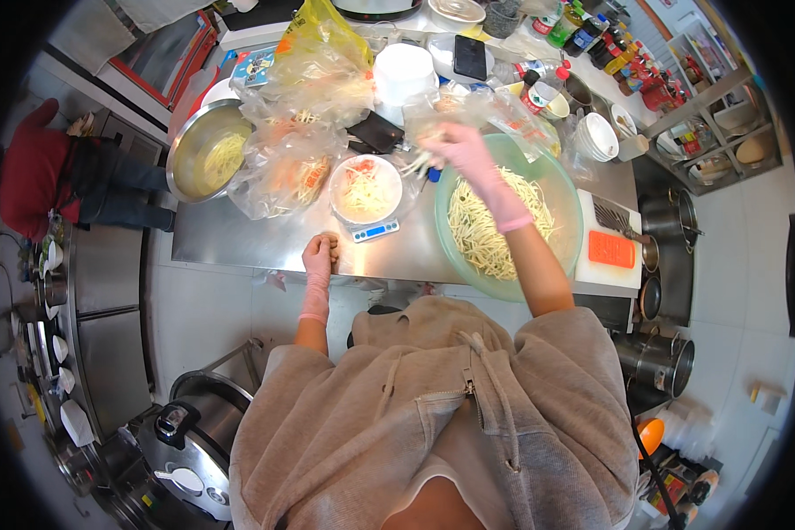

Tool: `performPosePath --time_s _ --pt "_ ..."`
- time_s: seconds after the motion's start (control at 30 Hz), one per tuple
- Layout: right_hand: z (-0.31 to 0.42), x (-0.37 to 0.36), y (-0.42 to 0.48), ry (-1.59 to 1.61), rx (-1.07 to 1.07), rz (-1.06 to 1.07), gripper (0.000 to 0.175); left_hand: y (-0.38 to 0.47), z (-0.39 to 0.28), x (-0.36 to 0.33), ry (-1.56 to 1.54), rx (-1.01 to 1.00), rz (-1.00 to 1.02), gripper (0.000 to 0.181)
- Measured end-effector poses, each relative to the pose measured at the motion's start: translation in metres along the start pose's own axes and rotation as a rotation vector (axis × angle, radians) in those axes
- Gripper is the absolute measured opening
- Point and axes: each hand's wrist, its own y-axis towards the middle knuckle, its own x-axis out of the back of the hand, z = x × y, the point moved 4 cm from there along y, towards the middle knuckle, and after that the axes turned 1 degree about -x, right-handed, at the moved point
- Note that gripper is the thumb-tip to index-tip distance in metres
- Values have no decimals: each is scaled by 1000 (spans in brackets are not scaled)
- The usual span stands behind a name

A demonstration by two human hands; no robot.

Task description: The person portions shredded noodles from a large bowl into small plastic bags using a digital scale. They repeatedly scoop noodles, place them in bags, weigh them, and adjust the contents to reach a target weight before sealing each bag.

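My right hand [460, 149], in a pink glove, is raised over the left rim of a large green translucent basin [566, 218]. Pale vegetable strips [419, 162] hang from its fingers, slightly blurred. Many more shredded strips [497, 225] lie heaped in the basin. To the left, a white bowl [336, 205] holds pale strips over something reddish. It stands on a small digital kitchen scale [375, 230] with a lit display. My left hand [320, 253], gloved in pink too, rests with curled fingers at the steel table's front edge, below and left of the scale; nothing shows in it.
Filled clear plastic bags [285, 179] and a steel bowl of strips in liquid [189, 156] occupy the left side. Behind the scale lies a black object [375, 132]. An orange grater [611, 249] rests on a white board [596, 273] at right. Another person [40, 169] stands far left.
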Motion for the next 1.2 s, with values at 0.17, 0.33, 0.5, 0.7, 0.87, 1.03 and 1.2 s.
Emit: performPosePath --time_s 0.17,0.33,0.5,0.7,0.87,1.03,1.2 --pt "-37 -92 21 -694 232 182 37 -1 -1 1 -16 -13 14 19" --pt "-41 -93 24 -672 180 200 38 -4 -2 0 -7 4 13 19" --pt "-8 -75 9 -476 226 187 29 -5 -7 -2 11 -20 6 19" --pt "20 -44 -19 -189 126 92 23 -7 -7 -2 24 -11 -9 19" --pt "31 -29 -35 -69 136 48 20 -3 -3 0 33 10 -10 18" --pt "2 31 -55 -112 102 -98 20 -4 -3 0 27 -14 1 18" --pt "-61 95 -77 -1023 -451 38 22 0 -17 -5 -87 44 -56 19"
